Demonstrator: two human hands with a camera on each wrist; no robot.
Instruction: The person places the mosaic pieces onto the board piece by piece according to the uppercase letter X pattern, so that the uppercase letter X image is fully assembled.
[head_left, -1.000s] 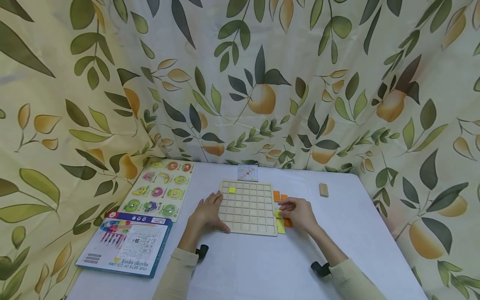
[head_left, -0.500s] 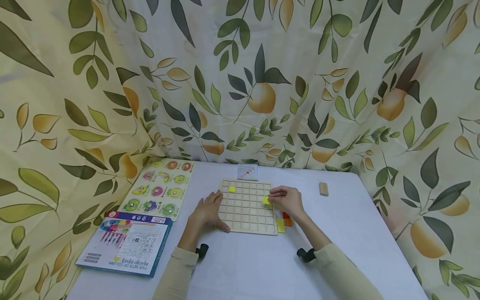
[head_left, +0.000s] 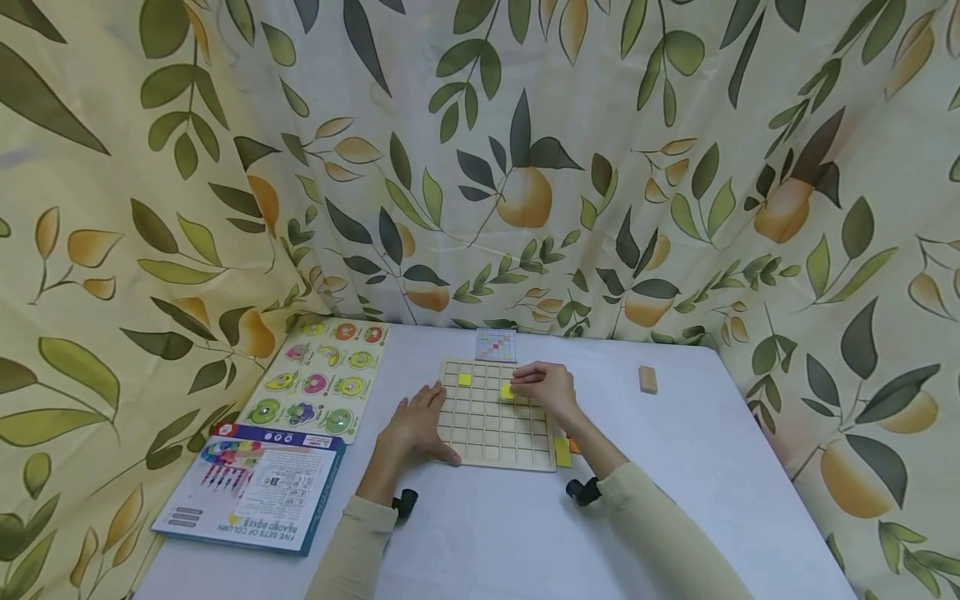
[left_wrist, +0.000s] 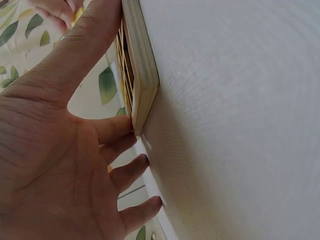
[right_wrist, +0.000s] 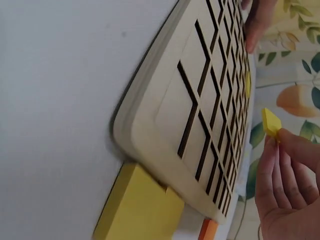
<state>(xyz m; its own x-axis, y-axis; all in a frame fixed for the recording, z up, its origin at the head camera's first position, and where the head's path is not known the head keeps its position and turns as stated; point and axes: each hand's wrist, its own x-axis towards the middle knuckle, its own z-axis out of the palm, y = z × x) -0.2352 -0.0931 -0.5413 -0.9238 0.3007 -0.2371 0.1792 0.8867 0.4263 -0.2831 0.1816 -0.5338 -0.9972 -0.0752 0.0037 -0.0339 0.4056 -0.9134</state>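
A wooden grid board (head_left: 487,425) lies on the white table, with one yellow tile (head_left: 465,381) set in a cell near its far left corner. My left hand (head_left: 412,425) rests at the board's left edge, fingers spread and fairly straight; in the left wrist view its thumb and a finger touch the rim. Above the board's far right part, my right hand (head_left: 551,390) pinches another yellow square tile (right_wrist: 271,122) between thumb and fingertips. Beside the board's right edge lie a yellow piece (head_left: 562,452) and an orange piece (head_left: 574,446), partly hidden by the right arm.
Behind the board lies a small card with a coloured grid pattern (head_left: 496,344). A wooden block (head_left: 647,380) stands at the right. Leftward are a fruit picture board (head_left: 315,383) and a flat blue-edged box (head_left: 251,487). A leaf-patterned curtain (head_left: 480,167) closes off the back.
My right hand has picked up a yellow tile from beside the board and carried it left, over the grid. The left hand has stayed at the board's left edge.
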